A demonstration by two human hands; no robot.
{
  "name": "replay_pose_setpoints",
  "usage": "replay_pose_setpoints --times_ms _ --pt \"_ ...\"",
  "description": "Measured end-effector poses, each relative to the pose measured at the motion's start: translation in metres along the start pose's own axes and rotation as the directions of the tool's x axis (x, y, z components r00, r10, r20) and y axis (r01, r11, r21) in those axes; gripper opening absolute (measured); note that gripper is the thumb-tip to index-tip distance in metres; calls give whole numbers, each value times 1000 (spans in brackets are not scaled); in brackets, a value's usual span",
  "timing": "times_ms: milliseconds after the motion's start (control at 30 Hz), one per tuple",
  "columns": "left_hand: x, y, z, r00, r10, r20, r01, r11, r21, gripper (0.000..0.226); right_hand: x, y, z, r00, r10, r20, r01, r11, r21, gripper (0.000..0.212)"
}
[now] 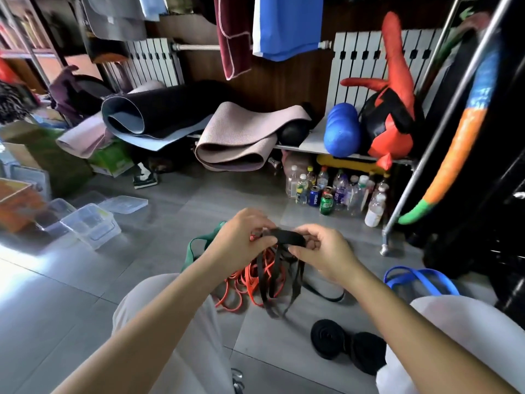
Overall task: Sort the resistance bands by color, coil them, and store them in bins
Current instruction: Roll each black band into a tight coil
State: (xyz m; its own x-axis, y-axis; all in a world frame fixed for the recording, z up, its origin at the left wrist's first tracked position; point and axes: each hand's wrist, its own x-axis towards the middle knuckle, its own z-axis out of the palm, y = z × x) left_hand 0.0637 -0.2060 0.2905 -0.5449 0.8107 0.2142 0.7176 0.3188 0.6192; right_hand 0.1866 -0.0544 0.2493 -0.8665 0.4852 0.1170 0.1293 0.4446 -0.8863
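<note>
A black resistance band (287, 236) is held above the floor between both hands, its loose loops (279, 282) hanging down. My left hand (241, 243) pinches one end of it and my right hand (324, 251) grips the other. Under them lies a tangle of orange bands (241, 282). A green band (196, 245) shows behind my left wrist. A blue band (420, 278) lies on the floor at the right. Two coiled black bands (326, 338) (366, 352) rest on the floor near my right knee.
Clear plastic bins (91, 226) and a loose lid (125, 204) stand on the floor at the left. Bottles and cans (335, 194) crowd under a low shelf ahead, which carries rolled mats (235, 137). A metal rack leg (385, 247) stands at the right.
</note>
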Motion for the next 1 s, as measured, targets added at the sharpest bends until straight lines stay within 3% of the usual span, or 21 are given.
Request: replay_pose_setpoints --times_ms 33,67,167,333,433,533,567,633,733,833,900,933,967,1000 --pt "-1 -2 4 996 87 20 -89 984 156 24 -1 -1 -4 1000 -9 9 10 999 -40 23" --pt "-3 -3 9 990 136 43 -142 968 207 30 -3 -3 -6 999 -24 31 26 998 -57 25" --pt "-4 4 22 983 164 85 -175 974 143 40 -3 -10 -13 997 -37 67 37 999 11 26" --pt "6 6 31 997 -7 79 1 997 80 27 1 -7 -23 992 -29 122 15 993 113 28" --pt "11 6 30 981 -136 136 151 983 -106 16 0 0 -30 995 8 96 -20 991 130 30" --pt "13 9 27 961 -188 205 248 913 -325 19 -2 9 -37 996 -1 94 6 999 -51 24" --pt "13 10 27 960 -188 206 258 880 -398 18 -3 10 -38 994 -9 105 15 998 -55 23" --pt "12 14 27 958 -185 217 279 768 -577 15 -6 11 -35 991 -14 132 0 994 105 25" --pt "14 18 30 947 -181 266 321 472 -821 15 -7 12 -31 990 -44 132 -2 945 326 31" --pt "15 21 38 934 -180 310 349 259 -901 17 -10 10 -23 991 -102 85 49 875 481 27" --pt "16 20 44 917 -187 353 384 167 -908 20 -12 12 -20 991 -131 32 102 884 456 29" --pt "16 18 46 913 -189 362 394 175 -902 22 -13 14 -19 992 -125 12 109 905 412 31" --pt "17 15 47 920 -195 340 384 275 -881 23 -13 16 -21 994 -108 -1 101 927 361 31" --pt "17 12 48 940 -194 280 340 474 -813 23 -13 18 -23 996 -93 -8 92 956 280 30"
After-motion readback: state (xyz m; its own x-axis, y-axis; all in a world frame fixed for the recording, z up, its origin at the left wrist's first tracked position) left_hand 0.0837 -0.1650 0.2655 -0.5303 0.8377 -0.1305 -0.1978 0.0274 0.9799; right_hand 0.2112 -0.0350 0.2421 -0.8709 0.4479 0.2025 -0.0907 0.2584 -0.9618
